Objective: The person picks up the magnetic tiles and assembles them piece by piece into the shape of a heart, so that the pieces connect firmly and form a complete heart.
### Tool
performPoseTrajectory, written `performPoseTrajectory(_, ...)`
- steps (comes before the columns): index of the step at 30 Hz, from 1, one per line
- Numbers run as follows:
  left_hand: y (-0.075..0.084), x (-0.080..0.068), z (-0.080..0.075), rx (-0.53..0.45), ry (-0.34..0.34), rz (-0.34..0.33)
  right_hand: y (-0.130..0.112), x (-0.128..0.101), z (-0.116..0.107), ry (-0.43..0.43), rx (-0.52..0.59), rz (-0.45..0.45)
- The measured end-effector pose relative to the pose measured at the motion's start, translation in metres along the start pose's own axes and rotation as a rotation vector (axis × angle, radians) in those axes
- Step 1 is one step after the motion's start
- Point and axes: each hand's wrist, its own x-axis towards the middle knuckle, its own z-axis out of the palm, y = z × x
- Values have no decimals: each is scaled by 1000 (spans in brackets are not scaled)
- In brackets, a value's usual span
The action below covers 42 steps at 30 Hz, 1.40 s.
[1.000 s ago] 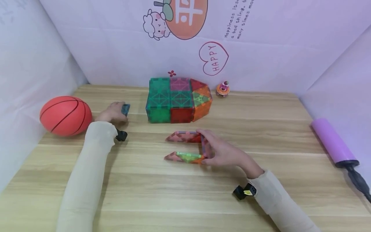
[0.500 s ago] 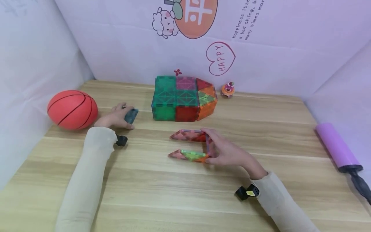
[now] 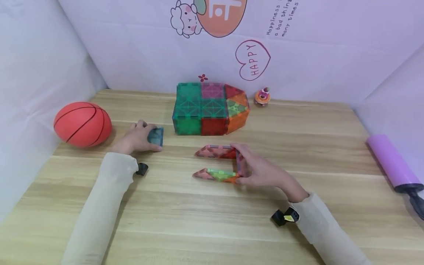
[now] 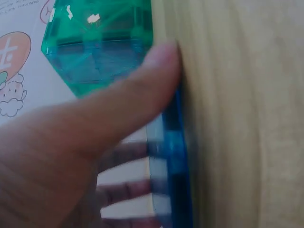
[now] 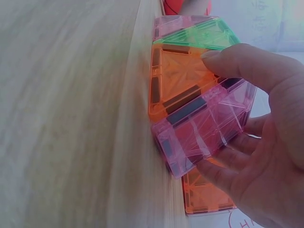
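Note:
My left hand [image 3: 140, 138] holds a translucent blue magnetic tile [image 3: 156, 136] upright, just right of the basketball. In the left wrist view the thumb lies over the tile's edge and the other fingers show behind it. With thumb and fingers, my right hand [image 3: 261, 171] grips the right end of a U-shaped magnetic tile frame [image 3: 221, 173]. A pink square tile [image 5: 206, 128] forms that end. Pink, green, orange and red tiles make up its two sides, and its left side is open. Behind both hands stands a box of joined magnetic tiles [image 3: 187, 126], green, red, pink and orange.
A red basketball [image 3: 82, 124] lies at the left. Near the back wall sits a small toy figure [image 3: 262, 97], right of the tile box. A purple hand pump [image 3: 394, 161] lies along the right side of the wooden table [image 3: 192, 224].
My left hand has moved right and a little nearer, bringing the blue tile along from beside the ball. The right hand keeps its grip on the frame. The head view has shifted slightly.

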Motion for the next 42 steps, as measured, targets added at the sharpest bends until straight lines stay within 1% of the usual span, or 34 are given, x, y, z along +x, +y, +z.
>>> performPoseTrajectory(5,5,-7,2,13,-8,75,-1,1,-1,-19,4,8)
performPoseTrajectory(8,11,-9,5,29,5,114,-2,0,-1,-16,6,10)
performPoseTrajectory(16,27,-11,15,91,53,187,-3,0,-2,-15,19,22)
performPoseTrajectory(21,40,-15,17,53,66,233,-1,0,-1,-11,13,6)
performPoseTrajectory(25,60,-23,11,26,73,279,0,0,-1,-4,-2,-7)
performPoseTrajectory(29,85,-31,7,35,103,351,0,0,-1,7,-16,-15)
performPoseTrajectory(31,98,-34,7,28,107,383,1,0,-1,12,-18,-22)
performPoseTrajectory(37,136,-38,15,42,97,475,1,-1,0,15,-3,-30)
performPoseTrajectory(40,153,-37,22,83,117,520,0,-2,0,19,-3,-17)
performPoseTrajectory(42,162,-35,27,126,139,537,0,-2,0,21,-2,-12)
